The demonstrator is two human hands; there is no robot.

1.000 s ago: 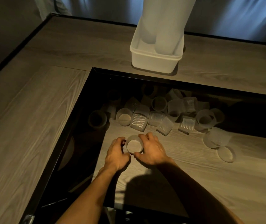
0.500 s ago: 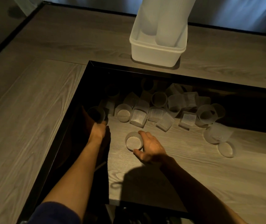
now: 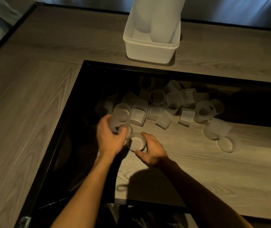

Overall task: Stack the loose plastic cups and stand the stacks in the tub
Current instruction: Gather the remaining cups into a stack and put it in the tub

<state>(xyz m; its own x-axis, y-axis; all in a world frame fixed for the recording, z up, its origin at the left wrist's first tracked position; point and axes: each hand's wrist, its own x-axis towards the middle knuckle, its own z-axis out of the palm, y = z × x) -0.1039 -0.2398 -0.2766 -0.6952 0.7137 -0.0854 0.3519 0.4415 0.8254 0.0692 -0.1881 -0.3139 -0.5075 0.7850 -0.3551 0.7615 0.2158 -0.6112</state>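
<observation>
The tub (image 3: 149,51) stays on the far counter (image 3: 65,38), its two stacks (image 3: 160,22) cut off above. My left hand (image 3: 106,140) has come back from the dark corner gripping a blurred cup (image 3: 119,124), beside the upright cup (image 3: 137,143) my right hand (image 3: 153,149) still curls around

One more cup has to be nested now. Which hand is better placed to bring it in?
Left. The left hand grips a loose cup, blurred, right beside the mouth-up cup. The right hand curls round that mouth-up cup, so it probably serves best steadying it.
</observation>
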